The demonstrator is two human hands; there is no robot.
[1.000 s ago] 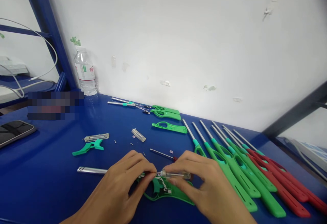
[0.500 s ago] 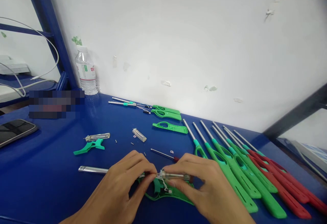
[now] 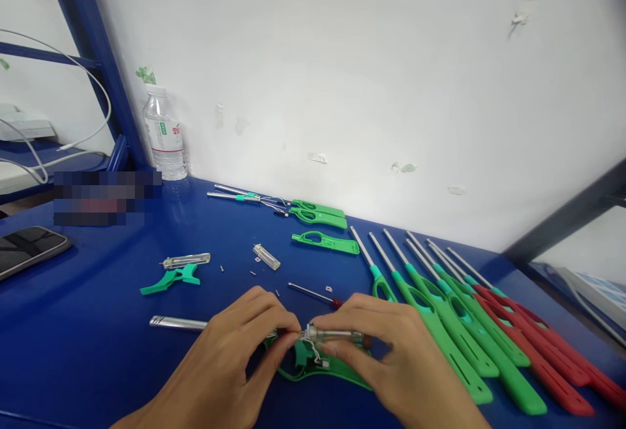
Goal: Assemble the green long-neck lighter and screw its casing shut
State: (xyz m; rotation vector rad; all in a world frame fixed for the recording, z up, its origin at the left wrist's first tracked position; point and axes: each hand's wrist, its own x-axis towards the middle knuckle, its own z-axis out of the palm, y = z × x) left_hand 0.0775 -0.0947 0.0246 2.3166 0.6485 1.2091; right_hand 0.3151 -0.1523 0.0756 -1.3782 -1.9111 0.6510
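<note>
At the front of the blue table, my right hand grips a clear lighter fuel tank between thumb and fingers. My left hand pinches at the tank's valve end; the tiny part between its fingertips is too small to make out. Beneath both hands lies an open green lighter handle half, with a teal trigger and thin white wires in it. A silver lighter tube sticks out to the left from under my left hand.
Behind the hands lie a screwdriver, a loose fuel tank and tiny screws. Another tank and a teal trigger are at left. Green lighters and red lighters fan out at right. A bottle stands near the wall.
The view has shifted very slightly. Both hands keep the same hold, with the fuel tank still at the left fingertips.
</note>
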